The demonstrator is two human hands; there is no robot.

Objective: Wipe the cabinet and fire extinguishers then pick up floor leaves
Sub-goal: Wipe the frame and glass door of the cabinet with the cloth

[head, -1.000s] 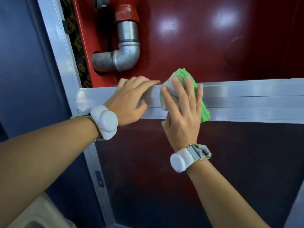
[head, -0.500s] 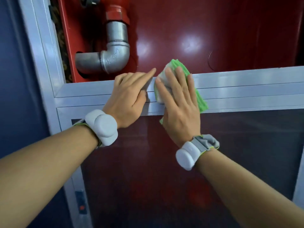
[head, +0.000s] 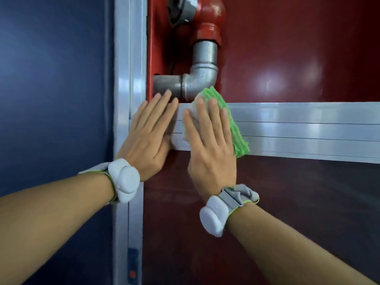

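Observation:
A red fire cabinet (head: pixel 287 48) has a silver aluminium frame; its horizontal crossbar (head: pixel 308 128) runs across the middle. My right hand (head: pixel 209 140) presses a green-and-white microfibre cloth (head: pixel 232 122) flat against the left end of that crossbar. My left hand (head: pixel 151 134) lies flat beside it, fingers spread, at the corner where the crossbar meets the left upright (head: pixel 128 68). No fire extinguisher and no leaves are in sight.
A grey elbow pipe (head: pixel 197 79) with a red valve (head: pixel 207 23) above it sits inside the cabinet just above my hands. A dark glass panel (head: pixel 287 202) lies below the crossbar. A dark blue wall (head: pixel 51 89) is at the left.
Both hands and the cloth have slid left along the crossbar to the frame's left corner. My left hand now lies flatter with fingers spread. The view has moved closer.

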